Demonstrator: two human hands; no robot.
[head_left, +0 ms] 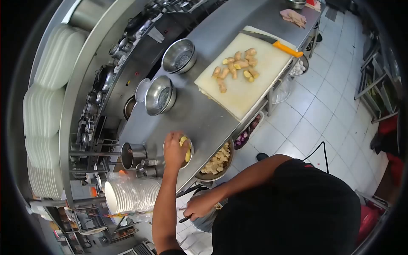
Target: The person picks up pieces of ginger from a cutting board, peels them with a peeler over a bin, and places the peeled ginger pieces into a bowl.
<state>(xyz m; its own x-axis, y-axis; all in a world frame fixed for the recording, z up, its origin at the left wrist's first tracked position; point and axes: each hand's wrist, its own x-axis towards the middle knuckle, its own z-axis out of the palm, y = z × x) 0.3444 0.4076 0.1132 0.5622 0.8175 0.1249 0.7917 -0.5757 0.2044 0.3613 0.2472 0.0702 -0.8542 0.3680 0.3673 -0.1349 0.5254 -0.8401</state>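
My left hand (173, 149) reaches over a small metal bowl (191, 149), its fingers closed around yellow peeled ginger (183, 140) at the rim. Part of the bowl's contents is hidden under that hand. Lower down, past the table's edge, my right hand (200, 206) grips a tool with a black handle (184, 219); its working end is too small to make out. Unpeeled ginger pieces (233, 69) are scattered on a white cutting board (242, 102), where a knife with an orange handle (287, 49) lies along the far side.
Two steel bowls (160, 95) stand on the metal table (199, 111). Stacked white cups (127, 196) in plastic are near my left forearm. Below the table edge sit a pan of pale chunks (217, 163) and a bowl of purple onions (241, 138). Plate stacks (42, 110) fill the left shelf.
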